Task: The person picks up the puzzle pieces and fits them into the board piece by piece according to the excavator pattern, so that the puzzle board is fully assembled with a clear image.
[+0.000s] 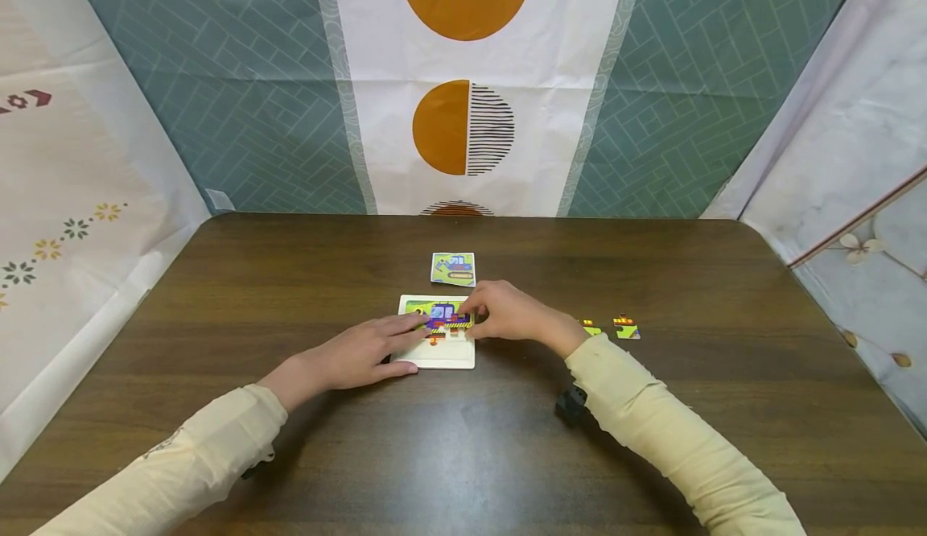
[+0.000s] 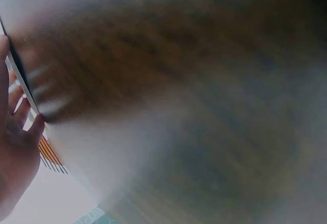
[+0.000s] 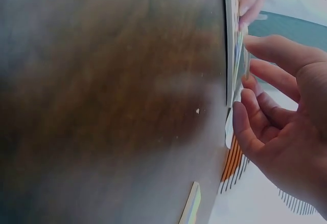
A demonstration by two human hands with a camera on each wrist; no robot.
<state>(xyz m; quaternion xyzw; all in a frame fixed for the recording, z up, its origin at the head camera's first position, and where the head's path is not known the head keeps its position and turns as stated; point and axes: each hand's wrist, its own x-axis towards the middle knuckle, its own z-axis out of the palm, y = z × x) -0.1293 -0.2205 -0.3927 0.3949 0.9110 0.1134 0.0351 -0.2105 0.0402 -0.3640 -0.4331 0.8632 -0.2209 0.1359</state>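
A white puzzle tray (image 1: 438, 357) lies on the table, its upper part filled with joined pieces of a purple vehicle picture on green. My left hand (image 1: 365, 351) rests along the tray's left side, fingers stretched over the pieces and thumb by the lower edge. In the left wrist view this hand (image 2: 20, 142) shows only at the left border. Over the tray's right side, my right hand (image 1: 510, 312) pinches a puzzle piece. In the right wrist view the thin piece (image 3: 247, 65) sits edge-on between thumb and fingers, close over the tray (image 3: 229, 45); its picture is hidden.
Behind the tray lies a small picture card (image 1: 453, 269) of an excavator. Two loose puzzle pieces are to the right: one (image 1: 626, 327) in full sight, another (image 1: 591, 327) partly behind the right wrist. The brown table (image 1: 304, 270) meets patterned cloth at the back.
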